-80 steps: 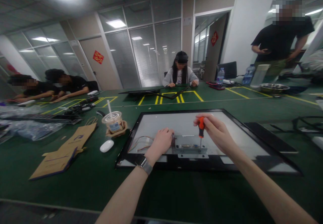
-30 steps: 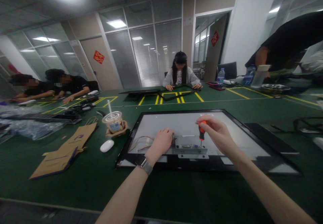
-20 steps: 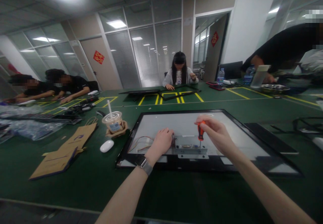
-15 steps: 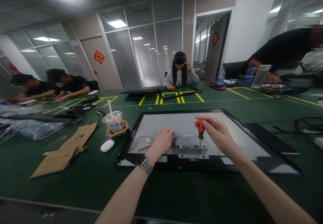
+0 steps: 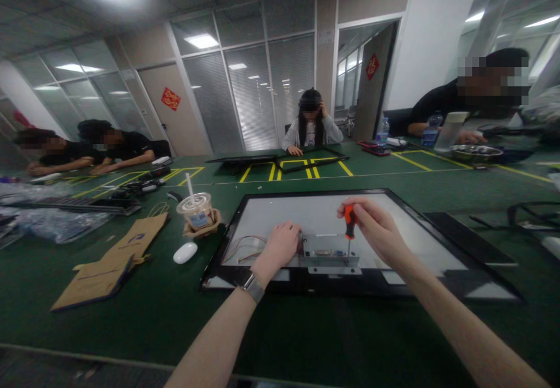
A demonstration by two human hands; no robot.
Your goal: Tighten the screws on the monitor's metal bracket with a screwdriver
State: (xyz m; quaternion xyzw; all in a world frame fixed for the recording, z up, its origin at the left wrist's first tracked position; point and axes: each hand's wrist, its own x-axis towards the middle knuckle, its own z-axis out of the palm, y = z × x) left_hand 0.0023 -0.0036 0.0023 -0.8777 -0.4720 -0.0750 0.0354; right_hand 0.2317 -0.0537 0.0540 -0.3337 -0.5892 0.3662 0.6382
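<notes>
A flat display panel (image 5: pixel 262 216) with a black frame lies face down or open-backed before me; which, I cannot tell. On its near part stands a metal bracket (image 5: pixel 317 242) with connector ports along its front. My left hand (image 5: pixel 282 243) grips the left end of this bracket, its fingertips partly hidden behind it. With my right hand (image 5: pixel 371 219) I hold a screwdriver (image 5: pixel 350 223) by its orange and black handle, fingers pinched near the top. Its shaft points straight down, the tip at the bracket's right part. Thin wires (image 5: pixel 245 248) lie left of my left hand.
Left of the panel are a drink cup (image 5: pixel 195 210) in a cardboard holder, a white mouse (image 5: pixel 185 252) and a paper bag (image 5: pixel 109 265). A dark flat slab (image 5: pixel 472 239) lies at the right. Several people sit around the green table (image 5: pixel 306 335).
Both my hands stay nearly in place, the screwdriver still upright on the bracket. At the far right, a person's head has come lower and further into view.
</notes>
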